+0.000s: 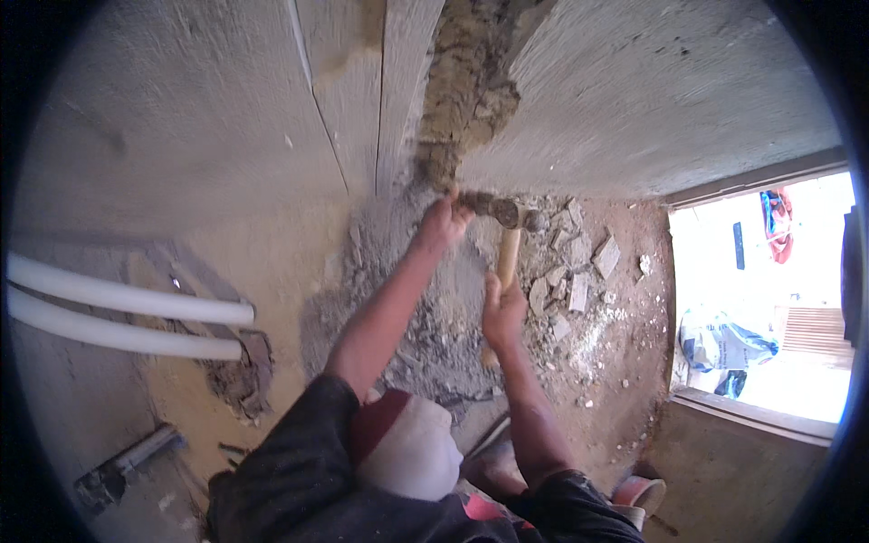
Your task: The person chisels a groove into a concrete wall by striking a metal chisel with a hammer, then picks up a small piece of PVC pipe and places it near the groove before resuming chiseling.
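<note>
My right hand [502, 312] grips the wooden handle of a hammer [509, 217], its metal head raised beside my left hand. My left hand [445, 220] is closed around a short dark tool, probably a chisel [467, 204], largely hidden by the fingers and hammer head. Both are at the foot of a rough chiseled channel [462, 90] between pale plastered surfaces [588, 100]. Broken chips and grey rubble [570, 271] lie below and right of the hammer.
Two white pipes [136, 299] stick out at left, above a dark pipe [136, 457]. A bright doorway [760, 281] with bags outside is at right. A reddish container [643, 496] stands at lower right. A pale-and-maroon rounded object [407, 443] sits between my arms.
</note>
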{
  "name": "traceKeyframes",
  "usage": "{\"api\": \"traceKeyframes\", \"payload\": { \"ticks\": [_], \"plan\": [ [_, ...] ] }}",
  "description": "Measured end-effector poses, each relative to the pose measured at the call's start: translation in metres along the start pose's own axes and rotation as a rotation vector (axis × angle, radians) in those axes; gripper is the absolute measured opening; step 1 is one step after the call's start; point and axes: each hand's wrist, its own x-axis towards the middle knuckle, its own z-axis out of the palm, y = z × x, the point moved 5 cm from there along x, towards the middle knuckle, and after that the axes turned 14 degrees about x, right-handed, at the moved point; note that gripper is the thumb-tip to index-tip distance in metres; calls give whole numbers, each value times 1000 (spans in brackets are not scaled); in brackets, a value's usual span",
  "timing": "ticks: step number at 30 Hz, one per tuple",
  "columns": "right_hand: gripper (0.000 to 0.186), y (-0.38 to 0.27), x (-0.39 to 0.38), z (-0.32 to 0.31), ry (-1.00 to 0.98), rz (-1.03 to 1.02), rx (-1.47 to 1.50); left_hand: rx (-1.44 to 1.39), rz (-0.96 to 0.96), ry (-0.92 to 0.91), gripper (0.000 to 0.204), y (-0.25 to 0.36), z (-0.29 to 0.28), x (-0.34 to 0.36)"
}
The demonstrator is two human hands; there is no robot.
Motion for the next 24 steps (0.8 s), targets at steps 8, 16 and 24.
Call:
{"api": "traceKeyframes", "payload": {
  "ticks": [8, 16, 24],
  "plan": [
    [33, -166, 49, -93, 96, -432, 841, -41, -16, 14, 27, 20, -9, -3],
    [36, 10, 18, 18, -25, 115, 4, -18, -29, -8, 27, 0, -12, 4],
    [33, -140, 44, -87, 153, -415, 650, -62, -40, 27, 29, 18, -10, -1]
  ]
}}
